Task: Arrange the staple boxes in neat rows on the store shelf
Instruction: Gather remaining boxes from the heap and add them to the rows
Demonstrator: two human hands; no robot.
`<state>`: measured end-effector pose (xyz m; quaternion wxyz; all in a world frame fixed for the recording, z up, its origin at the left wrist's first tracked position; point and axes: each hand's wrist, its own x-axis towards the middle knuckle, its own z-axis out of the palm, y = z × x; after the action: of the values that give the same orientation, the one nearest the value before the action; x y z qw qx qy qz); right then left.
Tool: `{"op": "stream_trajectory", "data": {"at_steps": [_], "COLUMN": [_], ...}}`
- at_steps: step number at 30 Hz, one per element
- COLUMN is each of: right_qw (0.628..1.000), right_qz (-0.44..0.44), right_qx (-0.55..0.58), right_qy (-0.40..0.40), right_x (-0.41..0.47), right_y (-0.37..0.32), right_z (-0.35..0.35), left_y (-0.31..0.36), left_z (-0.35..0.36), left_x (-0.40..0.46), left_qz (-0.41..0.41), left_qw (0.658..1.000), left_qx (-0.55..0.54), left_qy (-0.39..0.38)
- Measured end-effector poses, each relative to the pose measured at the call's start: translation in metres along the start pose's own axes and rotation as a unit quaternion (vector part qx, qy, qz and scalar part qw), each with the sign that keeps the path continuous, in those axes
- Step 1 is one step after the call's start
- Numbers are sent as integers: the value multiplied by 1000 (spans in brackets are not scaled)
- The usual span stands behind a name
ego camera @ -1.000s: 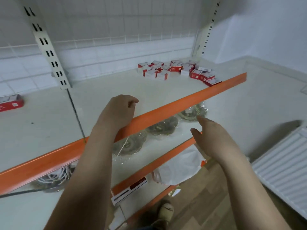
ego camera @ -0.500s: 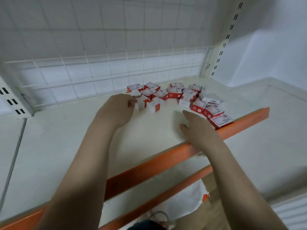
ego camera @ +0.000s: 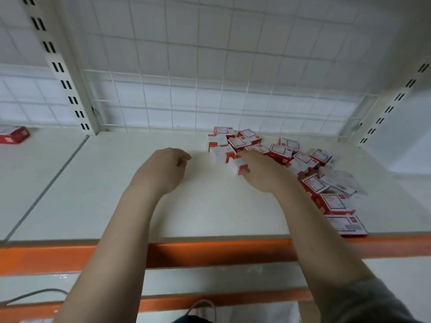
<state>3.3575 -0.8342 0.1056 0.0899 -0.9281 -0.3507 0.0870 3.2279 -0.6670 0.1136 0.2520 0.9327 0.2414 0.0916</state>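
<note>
Boxes [ego camera: 277, 157]: small red-and-white cartons, heaped loose on the shelf [ego camera: 140, 206], back right, trailing toward the orange lip [ego camera: 210, 252]. Likely light but dense, stiff-sided, smooth enough to slide; best pinched across the short sides. Right hand [ego camera: 258, 171] at the near edge of the heap, fingers stretched flat against one box [ego camera: 238, 165], not curled round it. Left hand [ego camera: 163, 169] just left, loosely curled, holding nothing. Bare room left and front; one box at the lip [ego camera: 347, 226], prone to fall.
</note>
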Motion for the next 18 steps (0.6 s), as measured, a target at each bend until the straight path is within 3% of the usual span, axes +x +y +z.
{"op": "stream_trajectory", "data": {"at_steps": [7, 13, 18], "right_qw": [999, 986, 975], "right_qz": [-31, 8, -7], "right_qx": [-4, 151, 201], "right_qy": [12, 65, 95], "right_x": [-16, -42, -61], "right_y": [17, 40, 60], "right_z": [-4, -4, -7], "left_y": [17, 48, 55], "left_z": [9, 30, 44], "left_x": [15, 46, 60], "left_qz": [-29, -4, -50], "left_qw": [999, 999, 997], "left_qx": [-14, -9, 0], "left_qy": [3, -42, -56]}}
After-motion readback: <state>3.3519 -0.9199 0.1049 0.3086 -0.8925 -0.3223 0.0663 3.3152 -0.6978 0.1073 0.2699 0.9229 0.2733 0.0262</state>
